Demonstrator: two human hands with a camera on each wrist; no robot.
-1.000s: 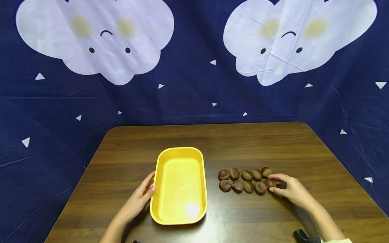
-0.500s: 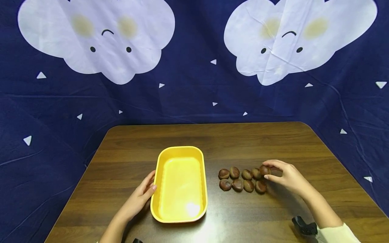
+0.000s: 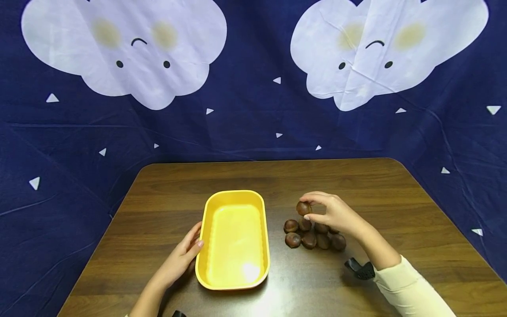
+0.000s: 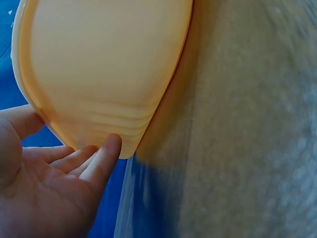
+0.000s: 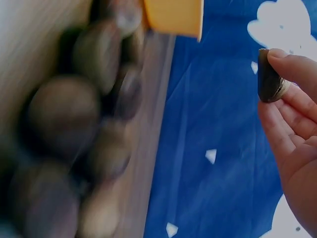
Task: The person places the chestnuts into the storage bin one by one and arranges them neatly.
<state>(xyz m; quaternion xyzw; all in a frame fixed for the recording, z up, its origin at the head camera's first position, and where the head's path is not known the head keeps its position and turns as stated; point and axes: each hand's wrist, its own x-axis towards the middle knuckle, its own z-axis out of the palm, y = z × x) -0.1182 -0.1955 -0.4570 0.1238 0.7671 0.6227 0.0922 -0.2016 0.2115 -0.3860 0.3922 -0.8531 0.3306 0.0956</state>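
Observation:
My right hand (image 3: 336, 213) pinches a brown chestnut (image 3: 303, 208) between thumb and fingers, held above the table. In the right wrist view the held chestnut (image 5: 270, 78) shows side-on at the fingertips. Below it several chestnuts (image 3: 292, 240) lie in two rows; the hand covers part of the back row's right end. My left hand (image 3: 180, 259) holds the left side of a yellow rectangular tray (image 3: 266, 246), thumb at the rim, fingers along the outer wall. In the left wrist view the left hand (image 4: 59, 183) has its fingertips against the outside of the tray (image 4: 109, 64).
Everything stands on a brown wooden table (image 3: 178, 185). Behind it hangs a dark blue curtain (image 3: 253, 110) with white clouds and triangles. A black wrist device (image 3: 360, 269) sits under the right wrist.
My right hand has picked up the chestnut from the front row's right end and carried it left above the back row toward the tray. The left hand and tray stay in place.

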